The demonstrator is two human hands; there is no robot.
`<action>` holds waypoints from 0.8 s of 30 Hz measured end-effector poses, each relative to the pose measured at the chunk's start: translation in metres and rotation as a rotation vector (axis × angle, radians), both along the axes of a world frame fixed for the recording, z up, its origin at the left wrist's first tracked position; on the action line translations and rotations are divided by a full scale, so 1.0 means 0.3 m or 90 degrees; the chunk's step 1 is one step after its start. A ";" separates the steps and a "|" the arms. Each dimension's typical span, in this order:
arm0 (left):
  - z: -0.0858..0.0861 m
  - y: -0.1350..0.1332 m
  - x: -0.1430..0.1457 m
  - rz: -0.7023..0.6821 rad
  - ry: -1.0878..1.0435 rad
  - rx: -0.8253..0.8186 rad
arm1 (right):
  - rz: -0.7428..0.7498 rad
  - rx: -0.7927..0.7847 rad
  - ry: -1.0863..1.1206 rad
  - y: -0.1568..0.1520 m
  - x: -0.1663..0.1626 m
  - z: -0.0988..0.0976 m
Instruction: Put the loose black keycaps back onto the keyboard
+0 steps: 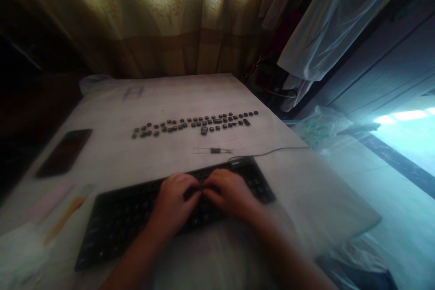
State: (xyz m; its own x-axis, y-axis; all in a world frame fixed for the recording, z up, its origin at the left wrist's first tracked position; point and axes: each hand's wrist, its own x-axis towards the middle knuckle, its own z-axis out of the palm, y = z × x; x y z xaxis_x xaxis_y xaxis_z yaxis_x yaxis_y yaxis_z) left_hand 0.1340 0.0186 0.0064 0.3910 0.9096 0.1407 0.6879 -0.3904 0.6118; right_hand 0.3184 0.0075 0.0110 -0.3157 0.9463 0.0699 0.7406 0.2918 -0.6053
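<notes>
A black keyboard [115,222] lies slantwise on the white-covered table [170,99] near me. My left hand [175,201] and my right hand [226,192] rest on its middle, fingers curled and fingertips meeting over the keys; what they pinch is hidden. Farther back, several loose black keycaps [195,124] lie in a long row. A small wire keycap puller [215,150] sits between the row and the keyboard.
A dark phone [64,152] lies at the table's left. A yellow stick-like tool [64,219] and pale wrappers sit at the near left. The keyboard's cable [272,151] runs right. Curtains hang behind; the table's edge drops off at the right.
</notes>
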 end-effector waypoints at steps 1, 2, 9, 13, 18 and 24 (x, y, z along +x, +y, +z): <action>-0.003 0.000 -0.001 -0.001 -0.001 0.001 | 0.001 -0.001 0.002 0.000 0.001 0.002; -0.007 0.001 -0.002 0.000 -0.004 0.005 | 0.003 -0.004 0.002 0.001 0.001 0.004; -0.030 -0.005 -0.006 -0.001 -0.022 0.045 | 0.027 0.004 -0.015 0.003 0.003 -0.001; -0.031 -0.006 -0.008 -0.019 -0.008 0.042 | 0.024 -0.002 -0.024 0.004 0.000 -0.006; -0.035 -0.003 -0.013 -0.017 -0.012 0.052 | 0.011 -0.012 -0.032 0.008 -0.005 -0.001; -0.039 -0.003 -0.007 0.004 -0.022 0.048 | -0.009 -0.026 -0.032 0.014 -0.010 0.002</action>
